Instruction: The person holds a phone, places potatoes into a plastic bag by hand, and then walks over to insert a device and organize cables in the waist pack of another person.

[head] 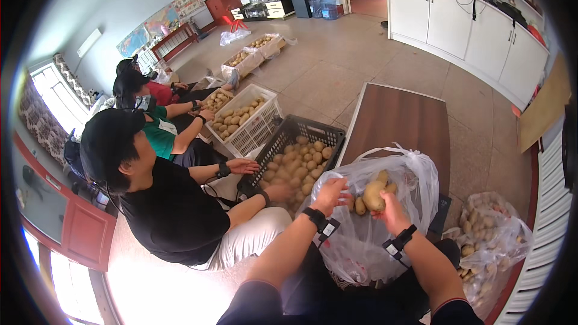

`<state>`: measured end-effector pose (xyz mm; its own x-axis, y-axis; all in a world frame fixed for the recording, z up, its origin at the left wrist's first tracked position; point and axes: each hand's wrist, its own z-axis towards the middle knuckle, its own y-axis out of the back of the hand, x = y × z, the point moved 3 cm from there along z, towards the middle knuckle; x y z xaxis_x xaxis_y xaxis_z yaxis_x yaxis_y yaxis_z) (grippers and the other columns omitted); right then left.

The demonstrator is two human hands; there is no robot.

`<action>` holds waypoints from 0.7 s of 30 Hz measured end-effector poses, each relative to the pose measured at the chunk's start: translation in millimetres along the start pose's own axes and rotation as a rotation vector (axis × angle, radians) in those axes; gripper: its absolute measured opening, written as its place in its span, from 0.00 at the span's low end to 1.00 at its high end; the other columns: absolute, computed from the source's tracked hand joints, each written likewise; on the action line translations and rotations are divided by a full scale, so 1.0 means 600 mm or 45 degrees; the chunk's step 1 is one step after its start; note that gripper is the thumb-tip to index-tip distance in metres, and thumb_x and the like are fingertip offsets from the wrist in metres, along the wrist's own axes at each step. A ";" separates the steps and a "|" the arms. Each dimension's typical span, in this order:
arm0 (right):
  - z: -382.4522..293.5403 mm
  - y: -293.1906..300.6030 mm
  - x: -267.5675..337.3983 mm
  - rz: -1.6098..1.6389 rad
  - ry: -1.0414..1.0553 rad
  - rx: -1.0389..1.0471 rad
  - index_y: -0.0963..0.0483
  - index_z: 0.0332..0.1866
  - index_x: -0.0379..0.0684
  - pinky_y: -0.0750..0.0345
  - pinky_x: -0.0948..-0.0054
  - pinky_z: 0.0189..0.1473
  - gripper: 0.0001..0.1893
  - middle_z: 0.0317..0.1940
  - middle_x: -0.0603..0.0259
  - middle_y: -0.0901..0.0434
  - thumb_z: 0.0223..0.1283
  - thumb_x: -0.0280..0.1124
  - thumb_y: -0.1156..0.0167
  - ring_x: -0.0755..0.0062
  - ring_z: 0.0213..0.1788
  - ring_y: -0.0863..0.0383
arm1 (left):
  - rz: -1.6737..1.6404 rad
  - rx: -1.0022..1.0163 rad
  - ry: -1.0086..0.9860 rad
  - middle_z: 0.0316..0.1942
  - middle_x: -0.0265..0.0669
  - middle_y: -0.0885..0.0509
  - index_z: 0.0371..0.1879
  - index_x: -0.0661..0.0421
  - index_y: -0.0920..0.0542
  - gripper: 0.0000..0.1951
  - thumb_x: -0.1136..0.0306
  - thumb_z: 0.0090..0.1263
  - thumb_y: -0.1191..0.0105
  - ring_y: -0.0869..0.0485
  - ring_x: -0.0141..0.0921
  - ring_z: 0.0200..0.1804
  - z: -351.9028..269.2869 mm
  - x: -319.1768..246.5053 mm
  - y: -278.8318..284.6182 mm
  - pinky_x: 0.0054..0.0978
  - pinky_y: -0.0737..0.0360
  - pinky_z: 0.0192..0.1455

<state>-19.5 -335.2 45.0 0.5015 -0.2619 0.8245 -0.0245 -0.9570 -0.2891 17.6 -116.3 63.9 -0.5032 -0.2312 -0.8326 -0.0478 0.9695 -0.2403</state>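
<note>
My right hand (392, 213) holds a large potato (374, 195) over the mouth of a clear plastic bag (420, 180). My left hand (333, 196) is at the bag's left side, its fingers apart and no potato in them. Several smaller potatoes (360, 206) show inside the bag, beneath and behind the held one. The bag lies in front of me, against the near end of a dark wood-topped table (397, 122). To the left of it stands a black plastic crate (336, 137) holding many potatoes.
A person in black (171, 207) sits close on my left, hands at the black crate. Beyond are a white crate (257, 131) of potatoes and other seated people. Potato-filled plastic bags (487, 234) stand at my right. White cabinets (451, 22) line the far right.
</note>
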 end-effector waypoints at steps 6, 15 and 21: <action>-0.007 -0.057 -0.005 -0.028 0.034 0.150 0.26 0.53 0.45 0.23 0.70 0.27 0.24 0.33 0.63 0.19 0.72 0.57 0.51 0.71 0.24 0.21 | -0.027 0.255 0.219 0.58 0.45 0.23 0.64 0.55 0.28 0.29 0.44 0.76 0.49 0.17 0.41 0.53 -0.014 0.011 -0.031 0.44 0.17 0.54; -0.012 -0.075 -0.005 -0.266 0.230 0.165 0.25 0.48 0.43 0.28 0.76 0.22 0.21 0.25 0.65 0.23 0.77 0.52 0.52 0.77 0.20 0.27 | -0.101 0.427 0.239 0.58 0.38 0.20 0.62 0.52 0.25 0.25 0.44 0.79 0.55 0.19 0.40 0.60 -0.016 0.005 -0.018 0.48 0.17 0.57; -0.011 -0.070 -0.030 -0.332 0.225 0.173 0.26 0.49 0.40 0.29 0.77 0.23 0.19 0.24 0.66 0.24 0.76 0.48 0.50 0.79 0.21 0.27 | -0.354 0.196 0.116 0.56 0.37 0.19 0.57 0.50 0.26 0.21 0.46 0.79 0.54 0.20 0.39 0.59 0.010 -0.007 0.024 0.50 0.22 0.58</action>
<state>-33.1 -290.9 45.5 0.3180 -0.0395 0.9473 0.2063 -0.9723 -0.1098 24.6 -101.7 61.0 -0.5646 -0.4707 -0.6780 -0.0669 0.8449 -0.5308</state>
